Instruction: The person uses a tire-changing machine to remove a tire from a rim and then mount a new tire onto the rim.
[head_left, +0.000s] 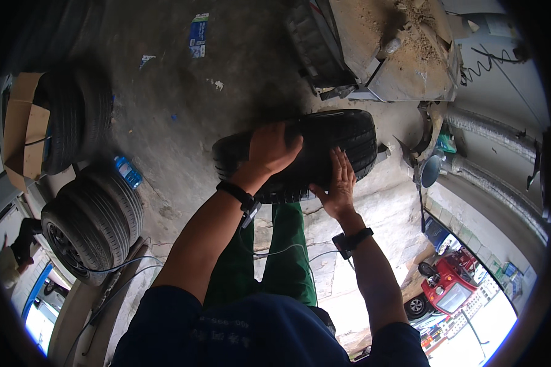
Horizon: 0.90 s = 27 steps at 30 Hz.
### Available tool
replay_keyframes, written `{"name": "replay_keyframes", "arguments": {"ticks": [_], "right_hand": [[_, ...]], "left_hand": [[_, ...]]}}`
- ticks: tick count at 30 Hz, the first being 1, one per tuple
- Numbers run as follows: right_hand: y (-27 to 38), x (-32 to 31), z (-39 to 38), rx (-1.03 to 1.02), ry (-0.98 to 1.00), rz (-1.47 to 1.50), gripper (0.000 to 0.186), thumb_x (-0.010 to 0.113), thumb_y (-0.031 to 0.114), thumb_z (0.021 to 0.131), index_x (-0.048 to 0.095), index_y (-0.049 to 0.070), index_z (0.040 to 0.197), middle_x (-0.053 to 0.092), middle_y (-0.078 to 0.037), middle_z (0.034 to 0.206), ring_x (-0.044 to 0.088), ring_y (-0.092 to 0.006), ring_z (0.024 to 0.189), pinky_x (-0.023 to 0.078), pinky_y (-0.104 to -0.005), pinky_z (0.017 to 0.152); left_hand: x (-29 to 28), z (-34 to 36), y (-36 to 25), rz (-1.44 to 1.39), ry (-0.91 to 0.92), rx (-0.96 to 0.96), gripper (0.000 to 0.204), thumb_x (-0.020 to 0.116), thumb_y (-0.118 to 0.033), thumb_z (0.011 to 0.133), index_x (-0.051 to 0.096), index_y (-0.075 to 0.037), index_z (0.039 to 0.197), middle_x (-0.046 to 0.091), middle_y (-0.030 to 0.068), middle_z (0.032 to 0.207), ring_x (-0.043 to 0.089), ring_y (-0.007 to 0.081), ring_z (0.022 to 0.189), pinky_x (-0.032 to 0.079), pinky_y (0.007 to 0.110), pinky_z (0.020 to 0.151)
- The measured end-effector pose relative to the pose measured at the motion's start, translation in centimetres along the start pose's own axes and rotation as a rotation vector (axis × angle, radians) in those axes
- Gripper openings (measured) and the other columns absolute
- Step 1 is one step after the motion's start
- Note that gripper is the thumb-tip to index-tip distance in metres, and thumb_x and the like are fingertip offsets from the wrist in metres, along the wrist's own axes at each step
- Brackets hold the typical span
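Observation:
A black tire (315, 156) is in front of my legs, just above the concrete floor or on it; I cannot tell which. My left hand (272, 147) is wrapped over its near-left part, fingertips curled into the dark middle. My right hand (337, 183) lies against the tire's right portion, fingers stretched out and thumb apart. Both wrists wear black devices, with thin cables hanging near my green trousers.
Stacked tires (101, 220), a cardboard box (24, 125) and a blue bottle (127, 172) are at left, a person (21, 251) at the far left edge. A dusty machine (398, 55) stands upper right, silver ducts (496, 128) at right, a red vehicle (447, 284) outside.

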State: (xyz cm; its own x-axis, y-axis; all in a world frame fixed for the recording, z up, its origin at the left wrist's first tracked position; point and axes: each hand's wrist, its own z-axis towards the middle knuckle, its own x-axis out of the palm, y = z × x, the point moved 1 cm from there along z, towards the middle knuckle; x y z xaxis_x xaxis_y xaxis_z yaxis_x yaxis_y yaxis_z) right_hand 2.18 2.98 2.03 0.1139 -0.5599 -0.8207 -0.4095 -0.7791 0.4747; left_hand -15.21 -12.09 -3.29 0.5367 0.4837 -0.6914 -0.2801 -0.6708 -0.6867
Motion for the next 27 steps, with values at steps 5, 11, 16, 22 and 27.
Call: {"name": "replay_keyframes", "arguments": {"ticks": [5,11,16,22,27], "right_hand": [[-0.2,2.2,-5.9,0.039,0.046,-0.028,0.104,0.083,0.034,0.078,0.026,0.006,0.161,0.027,-0.017,0.166,0.024,-0.0401,0.152,0.019,-0.0548,0.123],[-0.4,0.9,-8.1,-0.003,0.028,0.046,0.068,0.075,0.015,0.082,0.048,0.007,0.143,0.045,-0.016,0.147,0.043,-0.0381,0.131,0.035,-0.051,0.11],[-4.4,-2.8,2.0,0.023,-0.001,0.218,0.017,0.065,0.009,0.095,0.068,0.003,0.111,0.072,-0.012,0.092,0.069,-0.029,0.081,0.056,-0.0373,0.076],[-13.2,0.0,14.5,0.049,0.712,0.006,0.042,0.063,0.035,0.098,0.065,0.001,0.122,0.073,-0.018,0.114,0.071,-0.0311,0.11,0.055,-0.0393,0.094],[-16.7,6.2,16.6,-0.396,1.167,-0.413,0.063,0.051,0.059,0.1,0.063,0.009,0.136,0.068,-0.021,0.129,0.064,-0.0365,0.122,0.052,-0.0443,0.1]], "left_hand": [[0.6,-3.6,0.3,-0.137,-0.01,-0.089,0.033,0.066,-0.037,0.091,0.072,-0.007,0.101,0.072,0.0194,0.093,0.07,0.0403,0.086,0.058,0.049,0.076],[1.2,-7.6,1.0,-0.189,0.111,-0.213,0.024,0.063,-0.032,0.09,0.074,-0.011,0.089,0.073,0.0133,0.085,0.07,0.0365,0.08,0.058,0.047,0.072],[1.4,-10.2,2.5,-0.071,0.083,-0.171,0.019,0.063,-0.028,0.087,0.073,-0.012,0.09,0.072,0.0125,0.089,0.069,0.0358,0.085,0.057,0.046,0.075],[3.1,-13.6,3.7,-0.125,0.055,-0.154,0.025,0.062,-0.028,0.085,0.074,-0.011,0.098,0.073,0.0147,0.096,0.068,0.0385,0.093,0.056,0.047,0.084],[3.4,-16.3,5.8,-0.086,0.023,-0.058,0.031,0.064,-0.026,0.083,0.072,-0.011,0.108,0.072,0.0141,0.105,0.067,0.0373,0.102,0.054,0.048,0.092]]}}
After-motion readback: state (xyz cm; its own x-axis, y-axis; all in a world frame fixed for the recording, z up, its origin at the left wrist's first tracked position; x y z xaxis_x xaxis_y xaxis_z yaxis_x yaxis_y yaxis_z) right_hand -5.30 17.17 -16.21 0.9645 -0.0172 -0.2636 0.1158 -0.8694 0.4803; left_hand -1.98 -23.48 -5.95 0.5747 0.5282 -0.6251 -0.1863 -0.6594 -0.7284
